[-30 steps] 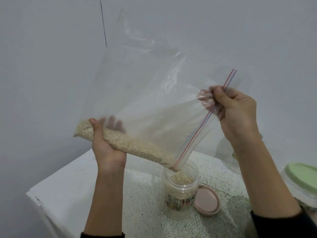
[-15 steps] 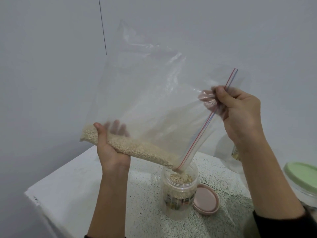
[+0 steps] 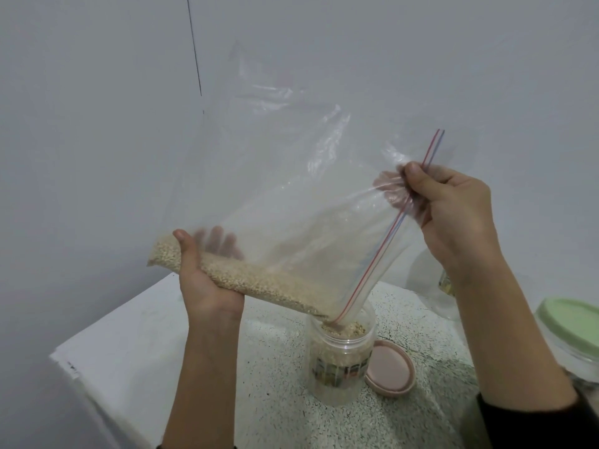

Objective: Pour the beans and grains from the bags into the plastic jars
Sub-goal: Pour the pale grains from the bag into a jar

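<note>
A large clear zip bag (image 3: pixel 291 189) with a red and blue seal is tilted over a clear plastic jar (image 3: pixel 340 364). Pale grains (image 3: pixel 259 283) lie along the bag's lower edge and run out of its bottom corner into the jar's open mouth. The jar is nearly full. My left hand (image 3: pixel 204 280) grips the grain-filled lower edge from below. My right hand (image 3: pixel 453 209) pinches the seal higher up at the right.
A pink lid (image 3: pixel 390 371) lies beside the jar on the speckled tabletop (image 3: pixel 275 367). A green-lidded container (image 3: pixel 573 332) stands at the right edge, another clear jar (image 3: pixel 431 280) behind my right forearm. A grey wall is close behind; the table's left edge drops off.
The grain level in the jar has risen. Both hands and the bag have held almost the same tilt, drifting slightly.
</note>
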Action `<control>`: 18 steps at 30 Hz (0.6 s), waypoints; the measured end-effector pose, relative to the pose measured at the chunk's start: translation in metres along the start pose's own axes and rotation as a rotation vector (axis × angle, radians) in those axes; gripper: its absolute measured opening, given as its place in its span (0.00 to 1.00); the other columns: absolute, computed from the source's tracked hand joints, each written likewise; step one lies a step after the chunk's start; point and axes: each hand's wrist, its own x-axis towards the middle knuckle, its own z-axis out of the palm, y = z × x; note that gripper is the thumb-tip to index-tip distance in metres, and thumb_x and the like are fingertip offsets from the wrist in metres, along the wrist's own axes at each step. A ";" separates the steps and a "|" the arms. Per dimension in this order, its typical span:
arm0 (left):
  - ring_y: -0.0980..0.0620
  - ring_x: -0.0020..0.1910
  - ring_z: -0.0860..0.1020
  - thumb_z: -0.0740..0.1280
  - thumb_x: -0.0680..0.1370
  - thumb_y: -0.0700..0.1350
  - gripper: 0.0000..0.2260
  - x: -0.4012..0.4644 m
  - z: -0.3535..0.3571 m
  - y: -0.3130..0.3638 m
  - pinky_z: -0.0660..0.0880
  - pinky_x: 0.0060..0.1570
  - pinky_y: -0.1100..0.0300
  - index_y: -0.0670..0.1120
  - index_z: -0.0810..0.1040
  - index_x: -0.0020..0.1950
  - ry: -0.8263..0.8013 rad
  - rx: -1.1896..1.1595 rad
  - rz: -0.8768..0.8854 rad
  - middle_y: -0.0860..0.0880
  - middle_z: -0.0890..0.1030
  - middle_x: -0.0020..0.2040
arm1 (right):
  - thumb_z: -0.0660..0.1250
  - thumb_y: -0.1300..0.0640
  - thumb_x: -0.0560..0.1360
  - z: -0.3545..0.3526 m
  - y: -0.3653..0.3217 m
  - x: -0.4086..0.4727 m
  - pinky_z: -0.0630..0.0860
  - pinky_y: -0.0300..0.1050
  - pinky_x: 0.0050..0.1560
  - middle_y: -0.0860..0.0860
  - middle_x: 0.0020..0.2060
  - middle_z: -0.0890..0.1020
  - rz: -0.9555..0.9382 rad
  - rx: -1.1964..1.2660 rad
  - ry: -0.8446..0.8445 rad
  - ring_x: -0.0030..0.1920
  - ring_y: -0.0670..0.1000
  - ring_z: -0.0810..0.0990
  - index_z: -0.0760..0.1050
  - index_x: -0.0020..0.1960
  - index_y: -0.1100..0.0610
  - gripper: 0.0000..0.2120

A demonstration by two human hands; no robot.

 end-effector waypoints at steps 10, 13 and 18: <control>0.57 0.34 0.82 0.65 0.77 0.57 0.11 -0.002 -0.002 0.002 0.76 0.38 0.63 0.51 0.76 0.42 0.000 0.017 -0.015 0.55 0.84 0.36 | 0.65 0.67 0.76 0.000 0.001 0.002 0.79 0.38 0.36 0.55 0.33 0.84 0.001 -0.007 0.021 0.36 0.53 0.85 0.77 0.44 0.66 0.04; 0.57 0.34 0.82 0.65 0.77 0.57 0.11 -0.003 -0.001 0.001 0.76 0.39 0.63 0.51 0.76 0.42 0.008 0.018 -0.018 0.55 0.84 0.36 | 0.64 0.67 0.76 0.000 0.000 0.004 0.79 0.38 0.36 0.55 0.32 0.84 -0.007 -0.019 0.025 0.35 0.52 0.85 0.77 0.44 0.65 0.04; 0.56 0.35 0.83 0.64 0.77 0.58 0.11 -0.004 -0.002 -0.004 0.76 0.39 0.62 0.51 0.76 0.43 -0.004 0.032 -0.027 0.55 0.84 0.37 | 0.65 0.67 0.76 -0.002 -0.001 0.005 0.79 0.38 0.36 0.55 0.33 0.85 -0.016 -0.035 0.040 0.36 0.53 0.85 0.77 0.44 0.66 0.04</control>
